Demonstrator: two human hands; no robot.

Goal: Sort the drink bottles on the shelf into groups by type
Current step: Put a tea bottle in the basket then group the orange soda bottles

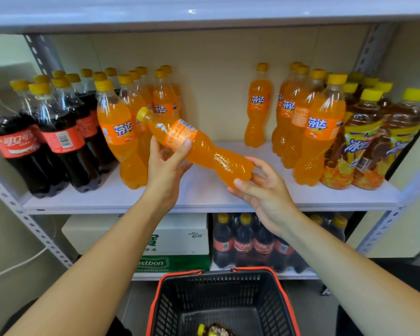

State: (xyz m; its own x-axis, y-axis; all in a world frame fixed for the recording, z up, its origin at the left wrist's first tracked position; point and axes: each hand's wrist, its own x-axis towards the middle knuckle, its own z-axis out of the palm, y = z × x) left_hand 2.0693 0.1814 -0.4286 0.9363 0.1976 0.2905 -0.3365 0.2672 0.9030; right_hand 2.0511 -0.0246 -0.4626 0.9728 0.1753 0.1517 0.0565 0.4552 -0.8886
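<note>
An orange soda bottle [204,149] with a yellow cap lies tilted in mid-air before the shelf [204,200], cap up and to the left. My left hand [166,163] grips it at the label. My right hand [262,187] holds its base between thumb and fingers. On the shelf, cola bottles [46,137] stand at the left, with orange soda bottles [124,132] beside them. More orange soda bottles [308,122] stand right of centre, one [257,107] a little apart. Iced tea bottles [374,137] fill the far right.
A black basket [223,304] with red rim sits below my arms, a bottle [214,331] lying in it. The lower shelf holds a water carton [180,238] and a pack of cola bottles [250,243]. Perforated metal posts [27,214] frame the shelf.
</note>
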